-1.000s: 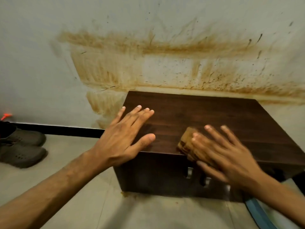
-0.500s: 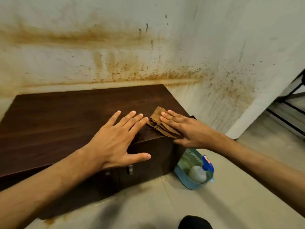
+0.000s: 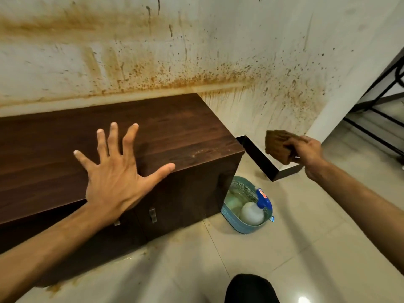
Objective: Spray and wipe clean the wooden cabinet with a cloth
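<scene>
Wooden cabinet (image 3: 153, 136) stands low on the tiled floor (image 3: 306, 248), its back against a stained wall (image 3: 196, 51). Its long axis runs left to right across the view, parallel to that wall, and its front, with small metal handles (image 3: 152, 214), faces the person. The right end is the nearer one to the cleaning gear.

The left hand (image 3: 113, 180) lies flat on the top near the front edge, fingers spread wide and gripping nothing; it seems to brace the body. The right hand (image 3: 306, 150) is off the cabinet, out past its right end and in the air, closed around a bunched brown cloth (image 3: 278, 145). The cloth touches no surface.

On the floor just beside the cabinet's right front corner sits a teal basket (image 3: 231, 217), and in it lies a spray bottle (image 3: 253, 212) with a blue head, tipped on its side.

Judging from this, the wiping stroke on the top is at a pause: the cloth is lifted clear and hangs roughly above the basket side. A faint pale smear shows on the top close to the right front corner, so that patch may want more work. The next move likely calls either for bringing the cloth to the right end panel or for reaching down to the bottle. Taking the bottle would need a free hand, so the left would have to leave the top, or the cloth be set down first.
</scene>
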